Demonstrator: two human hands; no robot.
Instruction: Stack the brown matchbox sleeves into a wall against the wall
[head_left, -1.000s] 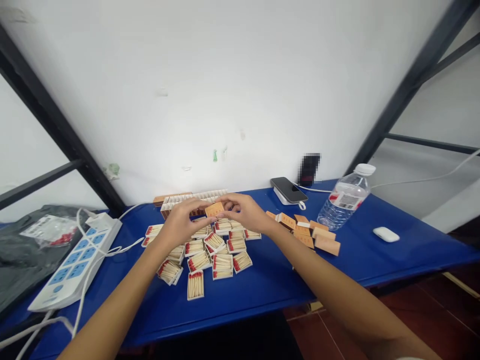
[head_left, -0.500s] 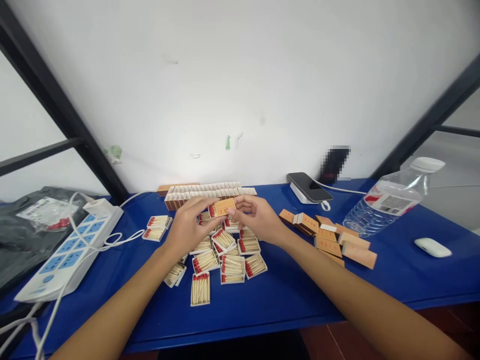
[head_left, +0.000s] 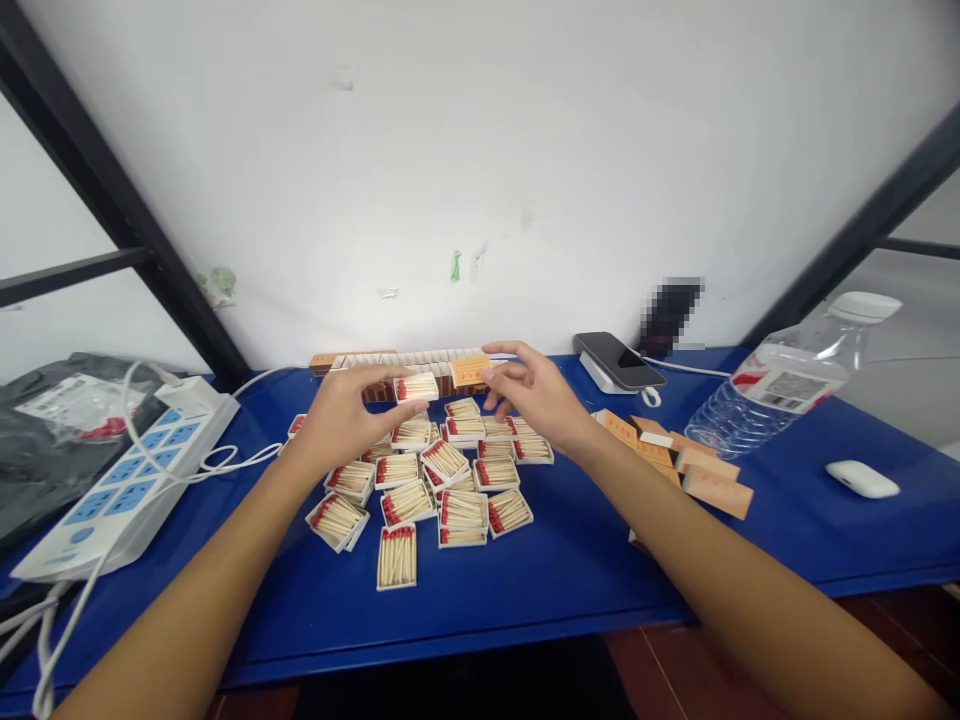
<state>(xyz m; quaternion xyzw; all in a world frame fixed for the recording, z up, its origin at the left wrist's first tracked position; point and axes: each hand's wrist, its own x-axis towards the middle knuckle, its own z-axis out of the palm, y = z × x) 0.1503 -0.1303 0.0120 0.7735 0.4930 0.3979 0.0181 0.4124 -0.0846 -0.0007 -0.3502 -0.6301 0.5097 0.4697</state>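
Note:
Between the thumb and fingers of my left hand (head_left: pixel 352 415) is a matchbox tray (head_left: pixel 417 388) full of red-headed matches. My right hand (head_left: pixel 534 393) pinches an orange matchbox sleeve (head_left: pixel 470 371) by its right end, a short gap away from the tray. Below both hands lie several filled trays (head_left: pixel 444 461) on the blue table, some stacked or overlapping. One filled tray (head_left: pixel 397 557) lies apart, closest to the front edge. Behind the hands runs a row of upright matchboxes (head_left: pixel 382 360) along the wall, partly hidden by them.
Several orange sleeves (head_left: pixel 718 492) lie heaped at the right, partly behind my right forearm. Near them are a clear plastic bottle (head_left: pixel 780 385), a phone on a stand (head_left: pixel 619 360) and a white earbud case (head_left: pixel 862 479). A power strip (head_left: pixel 127 480) with white cables occupies the left.
The filled tray and the orange sleeve, together half a second ago, are now apart. My left hand has drawn the tray leftward, while my right hand keeps the sleeve, slightly higher and to the right.

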